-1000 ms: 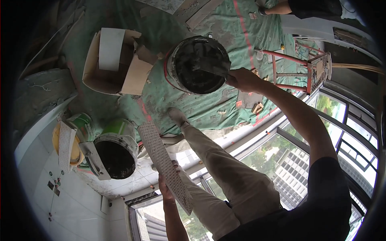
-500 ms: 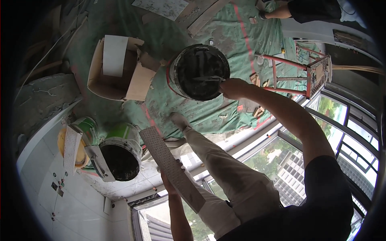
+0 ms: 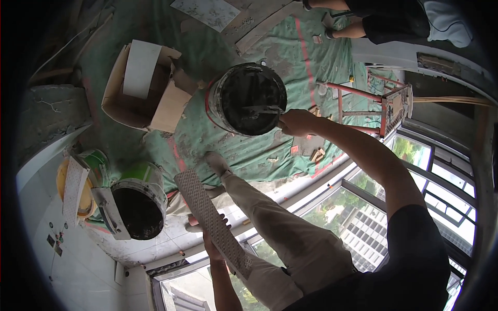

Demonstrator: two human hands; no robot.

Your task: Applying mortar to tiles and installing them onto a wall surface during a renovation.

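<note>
My left hand (image 3: 211, 239) grips a long narrow tile (image 3: 210, 217) from beneath, its fingertips showing past the right edge. The tile's grey, textured face is turned up. In my right hand (image 3: 300, 123) is a trowel (image 3: 263, 110), held by its handle at the right rim of a large bucket (image 3: 217, 103). The blade lies over or in the dark wet mix (image 3: 249, 88) inside; how deep it sits I cannot tell.
A torn cardboard box (image 3: 168, 111) holds a white board (image 3: 141, 70). Lower left stand a green-and-white bucket (image 3: 142, 179) with a flat trowel (image 3: 110, 212) against it and a yellow bucket (image 3: 67, 181). A red stand (image 3: 384, 111), windows and another person (image 3: 389, 23) are at right.
My view has shifted, so most things sit further left. The trowel has moved slightly toward the near right of the bucket. More of the other person shows at upper right.
</note>
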